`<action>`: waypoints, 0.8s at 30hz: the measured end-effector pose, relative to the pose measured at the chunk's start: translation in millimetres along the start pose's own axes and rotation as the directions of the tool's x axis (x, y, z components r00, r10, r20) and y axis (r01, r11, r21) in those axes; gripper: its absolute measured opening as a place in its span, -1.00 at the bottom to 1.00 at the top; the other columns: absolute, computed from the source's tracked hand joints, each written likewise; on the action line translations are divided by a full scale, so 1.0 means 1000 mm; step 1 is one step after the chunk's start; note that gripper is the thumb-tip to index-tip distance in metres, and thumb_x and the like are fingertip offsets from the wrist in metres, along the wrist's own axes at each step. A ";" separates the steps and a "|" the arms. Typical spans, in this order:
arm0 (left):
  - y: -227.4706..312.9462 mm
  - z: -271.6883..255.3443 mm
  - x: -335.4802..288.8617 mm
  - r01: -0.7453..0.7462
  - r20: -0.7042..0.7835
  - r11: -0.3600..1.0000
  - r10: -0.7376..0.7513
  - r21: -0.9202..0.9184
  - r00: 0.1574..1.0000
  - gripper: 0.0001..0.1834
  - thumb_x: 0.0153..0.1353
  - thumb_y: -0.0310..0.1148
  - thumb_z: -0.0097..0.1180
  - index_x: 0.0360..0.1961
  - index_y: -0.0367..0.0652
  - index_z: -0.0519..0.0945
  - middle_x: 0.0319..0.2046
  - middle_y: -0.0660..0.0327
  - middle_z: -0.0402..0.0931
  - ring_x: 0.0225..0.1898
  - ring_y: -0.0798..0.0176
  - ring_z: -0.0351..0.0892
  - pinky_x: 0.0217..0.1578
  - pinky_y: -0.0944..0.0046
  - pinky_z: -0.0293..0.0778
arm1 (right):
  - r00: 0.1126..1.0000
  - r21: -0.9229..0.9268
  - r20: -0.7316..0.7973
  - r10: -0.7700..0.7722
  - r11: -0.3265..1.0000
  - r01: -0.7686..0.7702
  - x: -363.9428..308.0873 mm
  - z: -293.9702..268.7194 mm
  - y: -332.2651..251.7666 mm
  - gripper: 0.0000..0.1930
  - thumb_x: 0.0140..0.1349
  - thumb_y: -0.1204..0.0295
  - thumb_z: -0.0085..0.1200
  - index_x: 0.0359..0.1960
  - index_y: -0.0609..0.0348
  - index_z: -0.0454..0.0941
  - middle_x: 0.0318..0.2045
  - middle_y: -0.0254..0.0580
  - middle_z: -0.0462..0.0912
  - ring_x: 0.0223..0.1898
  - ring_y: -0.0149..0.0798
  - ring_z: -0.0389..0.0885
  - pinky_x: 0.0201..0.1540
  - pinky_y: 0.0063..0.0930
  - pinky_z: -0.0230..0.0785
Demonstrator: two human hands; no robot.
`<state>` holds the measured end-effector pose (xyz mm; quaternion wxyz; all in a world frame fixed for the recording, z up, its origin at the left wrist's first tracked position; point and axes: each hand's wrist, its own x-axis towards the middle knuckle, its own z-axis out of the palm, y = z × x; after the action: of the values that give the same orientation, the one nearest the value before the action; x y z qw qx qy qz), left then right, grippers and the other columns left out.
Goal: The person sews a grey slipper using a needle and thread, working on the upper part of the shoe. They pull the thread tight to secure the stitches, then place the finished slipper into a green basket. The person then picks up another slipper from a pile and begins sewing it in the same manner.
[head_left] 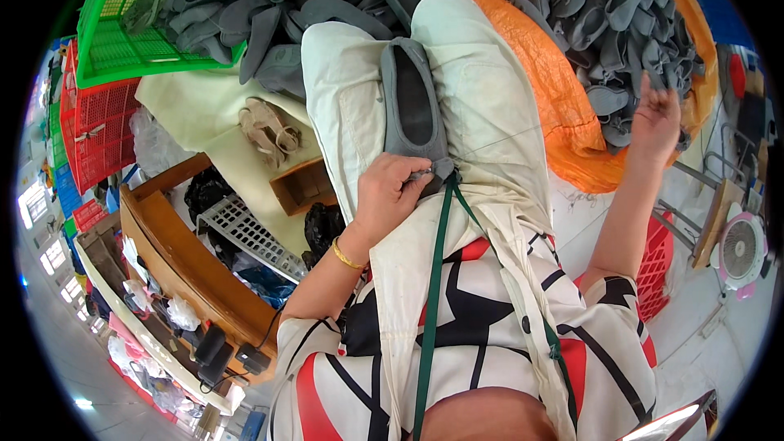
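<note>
On my lap, a grey slip-on flat shoe (412, 106) lies with its dark opening upward and its toe toward my belly. My left hand (390, 193) is closed on its toe end, pinching a small grey bow (441, 170) there. A thin thread (506, 137) runs from near the bow up toward the right. My right hand (656, 118) is raised out to the right, in front of a heap of grey shoes. Its fingers are drawn together; what they hold is too small to make out.
A green crate (114, 41) of grey shoes stands ahead left, an orange sack (563, 106) of more shoes ahead right. Left are a tan sandal (269, 129), a wooden drawer unit (175, 245) and a white plastic basket (253, 237). A fan (741, 249) stands far right.
</note>
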<state>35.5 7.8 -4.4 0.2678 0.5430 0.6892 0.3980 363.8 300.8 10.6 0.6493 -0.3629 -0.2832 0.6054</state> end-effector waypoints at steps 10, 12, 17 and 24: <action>-0.006 0.001 -0.008 -0.093 -0.001 0.995 0.093 0.031 0.996 -0.74 -0.05 -0.58 0.38 -0.31 -0.14 0.60 -0.39 0.19 0.63 -0.37 0.13 0.57 -0.37 0.25 0.48 | 0.368 -0.841 0.514 0.775 0.540 0.035 -0.147 0.107 0.092 -0.86 0.33 0.41 0.04 -0.18 0.12 0.62 -0.50 -0.30 0.62 -0.51 -0.35 0.56 -0.41 -0.44 0.41; -0.005 0.001 -0.009 -0.113 -0.015 0.993 0.113 0.044 0.993 -0.72 -0.08 -0.60 0.39 -0.34 -0.13 0.59 -0.38 0.19 0.65 -0.37 0.12 0.59 -0.35 0.24 0.49 | 0.305 -0.824 0.565 0.766 0.512 0.242 -0.154 0.114 0.096 -0.84 0.29 0.39 0.05 -0.19 0.11 0.61 -0.49 -0.18 0.64 -0.49 -0.19 0.60 -0.39 -0.34 0.42; -0.009 0.003 -0.010 -0.156 -0.051 0.985 0.160 0.070 0.986 -0.70 -0.13 -0.61 0.40 -0.35 -0.12 0.58 -0.38 0.22 0.68 -0.38 0.13 0.64 -0.33 0.23 0.51 | 0.295 -0.781 0.612 0.733 0.505 0.367 -0.158 0.112 0.103 -0.85 0.22 0.39 0.05 -0.25 0.10 0.62 -0.47 -0.03 0.64 -0.44 0.05 0.61 -0.34 -0.24 0.46; -0.008 0.002 -0.009 -0.188 -0.060 0.979 0.193 0.081 0.979 -0.68 -0.14 -0.61 0.41 -0.34 -0.12 0.58 -0.38 0.21 0.68 -0.39 0.13 0.64 -0.35 0.24 0.52 | 0.253 -0.759 0.615 0.747 0.472 0.448 -0.156 0.115 0.102 -0.84 0.23 0.43 0.06 -0.21 0.14 0.63 -0.47 -0.07 0.65 -0.47 -0.06 0.63 -0.36 -0.35 0.44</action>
<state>35.1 -1.0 -12.9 0.1846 0.6026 0.6568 0.4139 194.8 161.0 5.3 -0.0256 -0.2187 -0.8208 0.5270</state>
